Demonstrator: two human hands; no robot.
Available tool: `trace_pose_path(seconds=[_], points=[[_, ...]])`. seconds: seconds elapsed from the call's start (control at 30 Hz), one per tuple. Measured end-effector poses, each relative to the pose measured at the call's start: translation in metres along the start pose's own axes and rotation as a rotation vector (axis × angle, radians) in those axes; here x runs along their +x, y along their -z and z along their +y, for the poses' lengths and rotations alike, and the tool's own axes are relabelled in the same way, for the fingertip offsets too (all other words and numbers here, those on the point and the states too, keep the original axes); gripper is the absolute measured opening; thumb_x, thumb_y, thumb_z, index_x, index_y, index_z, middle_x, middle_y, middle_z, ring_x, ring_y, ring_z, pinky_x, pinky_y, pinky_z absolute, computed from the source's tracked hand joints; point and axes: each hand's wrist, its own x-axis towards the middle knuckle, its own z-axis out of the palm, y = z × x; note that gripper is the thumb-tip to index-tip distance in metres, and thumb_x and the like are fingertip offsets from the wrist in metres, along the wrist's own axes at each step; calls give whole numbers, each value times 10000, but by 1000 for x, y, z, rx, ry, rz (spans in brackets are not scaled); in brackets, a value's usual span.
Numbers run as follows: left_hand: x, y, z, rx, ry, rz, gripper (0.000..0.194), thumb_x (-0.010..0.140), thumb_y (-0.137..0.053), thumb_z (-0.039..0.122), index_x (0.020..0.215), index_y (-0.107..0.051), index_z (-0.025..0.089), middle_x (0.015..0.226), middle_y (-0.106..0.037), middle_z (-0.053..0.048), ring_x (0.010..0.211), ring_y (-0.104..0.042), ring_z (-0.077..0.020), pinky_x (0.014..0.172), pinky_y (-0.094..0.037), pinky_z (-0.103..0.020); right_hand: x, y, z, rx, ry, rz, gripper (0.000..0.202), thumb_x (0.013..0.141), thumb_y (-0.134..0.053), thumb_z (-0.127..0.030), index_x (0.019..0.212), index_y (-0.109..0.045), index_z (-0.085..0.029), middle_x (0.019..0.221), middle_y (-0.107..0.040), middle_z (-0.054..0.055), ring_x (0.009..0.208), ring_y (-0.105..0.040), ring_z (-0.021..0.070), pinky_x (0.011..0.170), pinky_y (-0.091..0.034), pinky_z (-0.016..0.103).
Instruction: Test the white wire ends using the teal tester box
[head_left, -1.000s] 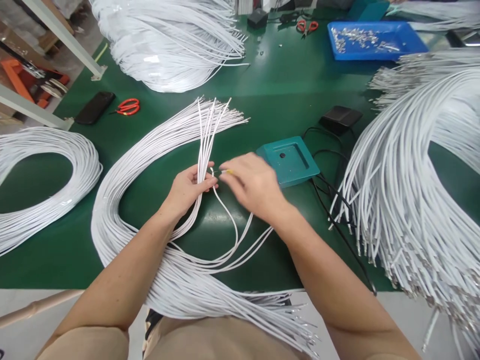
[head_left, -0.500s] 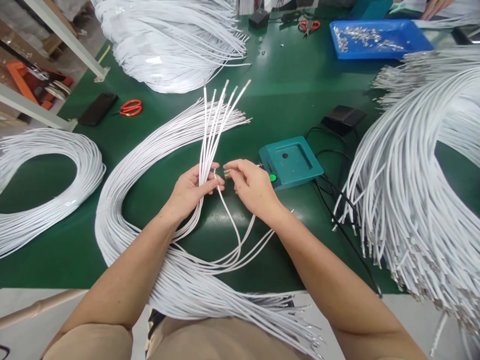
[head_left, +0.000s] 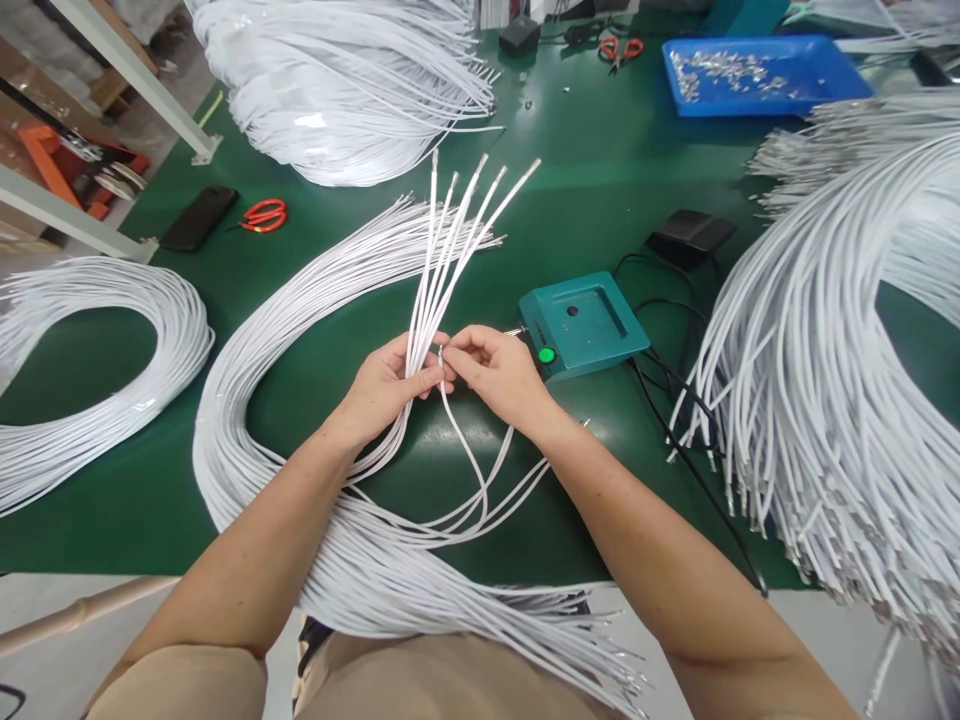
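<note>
My left hand (head_left: 381, 392) is closed around several white cables (head_left: 429, 300), whose metal-tipped ends fan upward past the thumb. A single white cable (head_left: 459, 432) is pinched between the same thumb and fingers, its short tip pointing up. My right hand (head_left: 504, 378) meets that tip from the right, thumb and forefinger pinched together; the small metal piece between them is mostly hidden. The held cables run down into a large curved bundle of white cables (head_left: 244, 400) around and below my left arm. Just right of my right hand sits a teal device (head_left: 589, 325) with a green button.
More white cables lie in a coil (head_left: 176, 330) at left, a heap (head_left: 337, 80) behind and a large pile (head_left: 795, 400) at right. A blue tray (head_left: 844, 85) holds small metal parts. Red-handled snips (head_left: 264, 215) lie near a black phone (head_left: 199, 218). Black cords trail from the device.
My right hand has moved slightly left, bringing its fingertips from a small gap to the single cable's tip. The cables in my left hand lean further right. A co-worker's hand at upper right has left view.
</note>
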Motion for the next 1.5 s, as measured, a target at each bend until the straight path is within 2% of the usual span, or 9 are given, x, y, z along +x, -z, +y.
trace_pose_path(seconds=[0.13, 0.23, 0.4, 0.63, 0.9, 1.13, 1.27, 1.37, 1.5], points=[[2, 3, 1, -45, 9, 52, 408, 697, -799, 304, 1054, -627, 203, 710, -655, 14, 672, -661, -144, 578, -430, -227, -1, 5, -6, -110, 117, 47, 121, 809, -546, -224, 721, -615, -176, 731, -618, -19, 646, -525, 96, 619, -411, 231], [2, 3, 2, -37, 25, 62, 424, 691, -801, 304, 1064, -627, 200, 743, -679, 2, 688, -673, -151, 581, -438, -227, 2, 8, -3, -42, 28, 96, 176, 857, -491, -264, 833, -643, -178, 735, -614, -19, 608, -513, 93, 616, -424, 237], [1, 1, 2, -5, 16, 27, 397, 712, -785, 299, 1069, -639, 202, 743, -685, -4, 682, -670, -148, 574, -442, -225, 6, 7, 3, -34, -61, -14, 282, 816, -486, -206, 1015, -684, -187, 824, -658, -8, 606, -531, 95, 636, -446, 250], [0, 2, 0, 35, -8, -1, 390, 732, -771, 287, 1092, -641, 207, 756, -687, -6, 694, -676, -141, 581, -453, -214, 4, 5, -7, 102, -134, -8, 174, 796, -541, -274, 735, -664, -166, 671, -628, -22, 551, -511, 86, 579, -418, 230], [-3, 0, 4, 138, -2, -5, 389, 734, -768, 298, 1090, -651, 197, 746, -688, -13, 703, -681, -159, 592, -470, -227, 3, 0, 1, -8, -100, 62, 117, 740, -601, -251, 740, -678, -163, 693, -688, 2, 638, -606, 124, 628, -458, 248], [-1, 5, 2, 189, -53, 39, 422, 721, -782, 320, 1102, -649, 195, 737, -677, 4, 674, -663, -144, 621, -495, -235, 3, 9, -2, -115, 23, 34, 107, 753, -584, -242, 725, -653, -165, 702, -656, -13, 619, -535, 103, 601, -423, 237], [-2, 5, 2, 202, -42, 42, 437, 718, -787, 323, 1119, -661, 202, 780, -687, -2, 710, -680, -155, 681, -519, -255, 7, 10, 0, -19, -38, 71, 198, 835, -535, -302, 819, -679, -166, 831, -669, 18, 670, -552, 109, 618, -461, 234], [-2, 4, 1, 198, -46, 27, 413, 723, -784, 320, 1102, -668, 204, 784, -684, 1, 715, -682, -158, 724, -530, -275, 8, 9, 0, 66, -124, -9, 322, 903, -450, -368, 928, -693, -160, 959, -670, 54, 694, -559, 113, 588, -482, 229], [-2, 4, -1, 194, -69, 4, 375, 724, -784, 315, 1063, -673, 201, 772, -684, 0, 724, -679, -163, 791, -541, -312, 8, 8, 2, 62, -140, -108, 456, 926, -422, -502, 817, -679, -142, 758, -651, 44, 618, -550, 109, 575, -465, 228]])
